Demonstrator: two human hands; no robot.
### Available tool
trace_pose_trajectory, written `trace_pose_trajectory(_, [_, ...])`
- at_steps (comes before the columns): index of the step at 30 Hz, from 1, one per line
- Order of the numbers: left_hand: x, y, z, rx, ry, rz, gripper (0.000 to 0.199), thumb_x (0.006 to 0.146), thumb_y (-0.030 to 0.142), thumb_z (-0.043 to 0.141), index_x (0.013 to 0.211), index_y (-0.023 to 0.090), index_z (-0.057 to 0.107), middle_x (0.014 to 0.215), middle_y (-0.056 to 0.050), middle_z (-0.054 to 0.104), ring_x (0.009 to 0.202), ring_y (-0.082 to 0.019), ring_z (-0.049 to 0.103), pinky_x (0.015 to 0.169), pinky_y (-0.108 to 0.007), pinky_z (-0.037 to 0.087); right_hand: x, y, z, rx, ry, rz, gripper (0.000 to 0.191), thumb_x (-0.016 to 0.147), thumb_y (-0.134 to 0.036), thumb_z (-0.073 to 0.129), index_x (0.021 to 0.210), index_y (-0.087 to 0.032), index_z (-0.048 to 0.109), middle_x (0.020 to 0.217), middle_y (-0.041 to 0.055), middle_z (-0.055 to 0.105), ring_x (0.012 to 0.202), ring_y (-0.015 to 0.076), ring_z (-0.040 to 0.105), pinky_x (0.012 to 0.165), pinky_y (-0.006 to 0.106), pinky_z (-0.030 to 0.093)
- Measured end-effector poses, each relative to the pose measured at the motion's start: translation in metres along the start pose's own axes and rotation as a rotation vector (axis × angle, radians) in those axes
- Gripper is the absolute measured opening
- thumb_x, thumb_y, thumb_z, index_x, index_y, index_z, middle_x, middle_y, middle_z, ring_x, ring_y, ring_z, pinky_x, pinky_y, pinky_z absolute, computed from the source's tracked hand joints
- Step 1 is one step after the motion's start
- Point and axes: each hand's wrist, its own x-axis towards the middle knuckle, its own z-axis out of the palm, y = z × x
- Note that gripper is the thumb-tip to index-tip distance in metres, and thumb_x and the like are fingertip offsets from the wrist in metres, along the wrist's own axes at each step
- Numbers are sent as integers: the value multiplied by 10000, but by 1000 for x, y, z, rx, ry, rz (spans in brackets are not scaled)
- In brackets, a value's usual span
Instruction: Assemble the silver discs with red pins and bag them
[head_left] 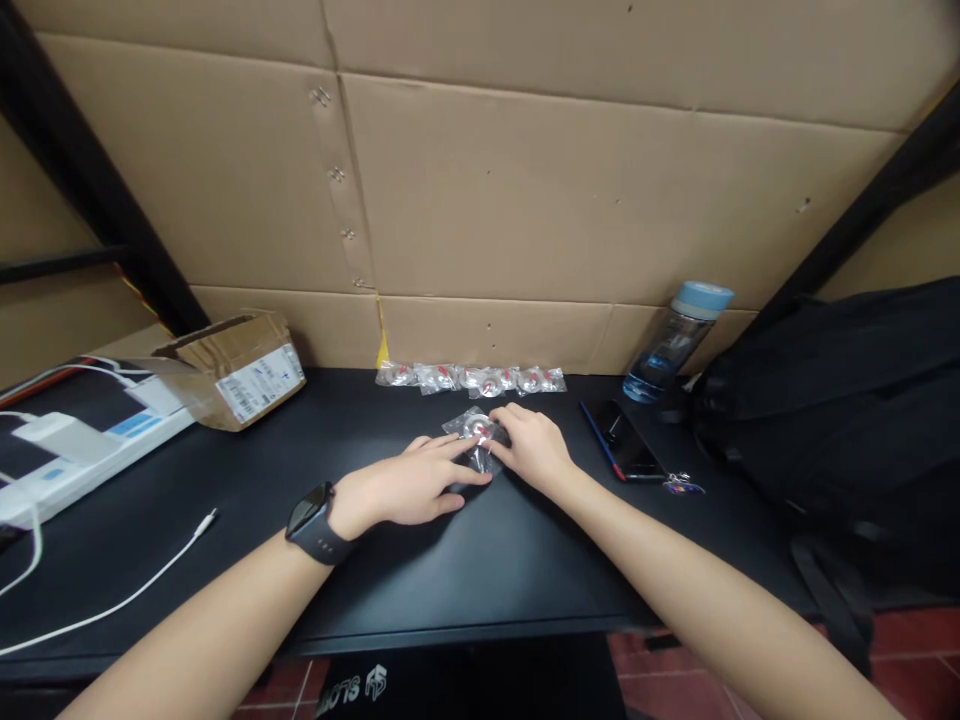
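A clear plastic packet (480, 428) with a round silvery item and a red mark inside lies on the black table (480, 575). My left hand (424, 482), with a dark watch on its wrist, lies palm down with fingers spread, and its fingertips touch the packet from the left. From the right, my right hand (531, 443) holds the packet's edge between thumb and curled fingers. Behind both hands, several similar packets (489, 382) lie in a row along the cardboard wall.
An open cardboard box (259, 385), a white power strip (112, 455) and a white cable (161, 572) are on the left. To the right are a phone (626, 442) with a charm, a blue-lidded bottle (670, 345) and a black backpack (847, 430).
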Motion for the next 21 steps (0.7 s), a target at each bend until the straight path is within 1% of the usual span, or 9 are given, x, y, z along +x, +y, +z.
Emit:
trace_pose_trajectory(3, [0, -3, -3, 7, 69, 33, 457, 944, 265, 662, 1363, 445, 645, 1657, -21, 389, 1552, -316, 306, 1218, -534, 277, 1, -3, -2, 28, -28, -87, 240, 967, -342, 644, 1172, -217, 646, 1086, 90, 677, 891, 219, 658, 778, 324, 483])
trace_pose_trajectory(6, [1, -6, -9, 22, 181, 49, 225, 921, 283, 696, 1116, 374, 761, 1503, -9, 569, 1454, -298, 445, 1185, -471, 308, -2, 6, -15, 348, -158, -227, 343, 941, -330, 680, 1264, -234, 613, 1175, 75, 635, 856, 171, 645, 749, 280, 521])
trace_pose_trajectory(8, [2, -8, -12, 24, 257, 28, 185, 882, 234, 713, 1048, 312, 737, 1337, -16, 661, 1317, -269, 555, 1124, -423, 359, -5, 16, -23, 502, -182, -268, 289, 988, -280, 599, 1273, -236, 613, 1169, 71, 625, 847, 153, 637, 766, 270, 535])
trace_pose_trajectory(10, [6, -10, -11, 31, 335, -18, 238, 847, 171, 706, 1063, 268, 683, 1198, -23, 696, 1169, -241, 615, 1040, -381, 407, -5, 24, -26, 533, -165, -272, 283, 992, -186, 537, 1255, -236, 630, 1162, 74, 623, 862, 154, 631, 807, 283, 540])
trace_pose_trajectory(13, [13, -11, -4, 47, 432, -78, 226, 867, 186, 693, 1081, 250, 658, 1123, -34, 701, 1060, -241, 627, 950, -366, 430, -3, 29, -20, 494, -139, -267, 295, 909, -163, 659, 1195, -237, 667, 1143, 71, 624, 926, 182, 634, 861, 312, 541])
trace_pose_trajectory(15, [18, -11, 2, 10, 443, -93, 137, 907, 244, 679, 1044, 254, 682, 1082, -31, 710, 1024, -242, 632, 928, -363, 424, -1, 29, -13, 484, -118, -254, 190, 897, -206, 710, 1085, -232, 703, 1090, 62, 641, 962, 198, 641, 891, 327, 532])
trace_pose_trajectory(17, [21, -12, 6, -55, 434, -114, 74, 936, 284, 655, 981, 257, 707, 1017, -20, 725, 978, -231, 647, 920, -354, 418, 1, 27, -9, 502, -91, -243, 49, 930, -235, 686, 968, -225, 715, 1038, 54, 671, 972, 199, 648, 918, 337, 516])
trace_pose_trajectory(19, [22, -13, 6, -111, 434, -149, 104, 952, 302, 626, 940, 250, 716, 970, -11, 742, 923, -212, 664, 913, -338, 422, 2, 26, -10, 543, -78, -219, 76, 952, -245, 655, 910, -224, 716, 1015, 51, 707, 963, 197, 656, 915, 339, 506])
trace_pose_trajectory(21, [22, -14, 5, -147, 447, -197, 152, 964, 331, 598, 927, 241, 715, 937, 1, 758, 804, -182, 668, 870, -317, 442, 2, 27, -12, 591, -89, -142, 102, 952, -278, 656, 899, -224, 723, 952, 40, 733, 883, 191, 662, 835, 324, 509])
